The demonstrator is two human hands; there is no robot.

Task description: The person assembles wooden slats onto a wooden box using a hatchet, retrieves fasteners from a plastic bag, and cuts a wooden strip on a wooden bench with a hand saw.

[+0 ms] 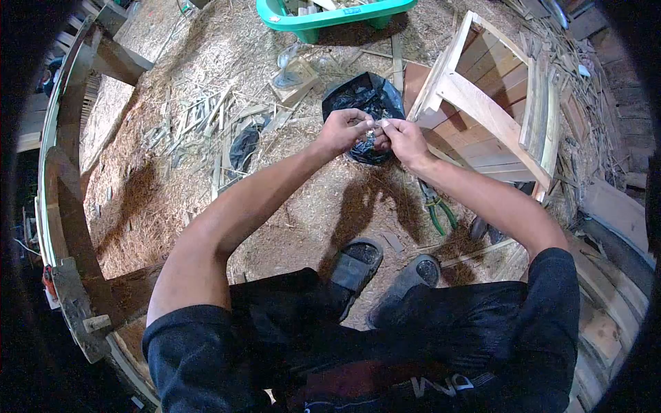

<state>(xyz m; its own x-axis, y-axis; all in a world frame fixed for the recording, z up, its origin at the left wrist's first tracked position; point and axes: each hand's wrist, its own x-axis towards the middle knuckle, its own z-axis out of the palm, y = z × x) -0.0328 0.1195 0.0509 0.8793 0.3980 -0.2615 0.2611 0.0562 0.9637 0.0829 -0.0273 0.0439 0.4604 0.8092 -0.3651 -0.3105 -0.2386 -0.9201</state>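
Note:
Both hands meet over a black plastic bag on the ground, its mouth spread and small shiny bits showing inside. My left hand is closed, thumb and fingers pinched together. Close beside it, my right hand pinches too, its fingertips almost touching the left ones. Something small and pale shows between the fingertips, too small to name. To the right of the bag stands a curved wooden frame with slats. Pliers with green handles lie below my right forearm.
A green plastic tub with scraps stands at the top. A wooden block carries a clear plastic bag. Sawdust and wood strips cover the floor. A long wooden structure runs along the left; curved boards lie at the right.

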